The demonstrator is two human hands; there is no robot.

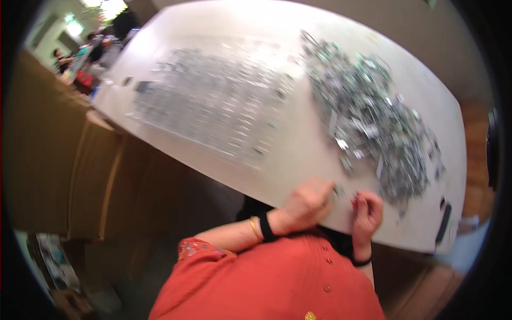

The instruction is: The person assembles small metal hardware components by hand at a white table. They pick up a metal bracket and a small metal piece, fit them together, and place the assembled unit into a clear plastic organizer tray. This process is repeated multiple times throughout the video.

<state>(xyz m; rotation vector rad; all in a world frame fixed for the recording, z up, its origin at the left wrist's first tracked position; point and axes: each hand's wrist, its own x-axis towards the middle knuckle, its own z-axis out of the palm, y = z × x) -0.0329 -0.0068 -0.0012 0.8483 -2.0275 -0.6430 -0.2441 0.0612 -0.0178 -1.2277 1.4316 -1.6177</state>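
Observation:
At the table's near edge, my left hand [308,201] is closed, its fingertips pinching a small shiny metal piece [338,190]. A short gap to the right, my right hand [367,214] has its fingers curled in and pressed together. What it holds, if anything, is too small and blurred to name. Just beyond both hands spreads a large heap of small silvery metal pieces [368,122]. Further left lies a clear plastic tray [213,143] with rows of pockets, many with shiny pieces in them. Motion blur hides the finer shapes.
The pale table [298,144] carries the heap and the tray. A dark, narrow object [443,224] lies by its right corner. Large brown cardboard boxes [53,160] stand to the left, close against the table. Other people [63,60] are far off at the upper left.

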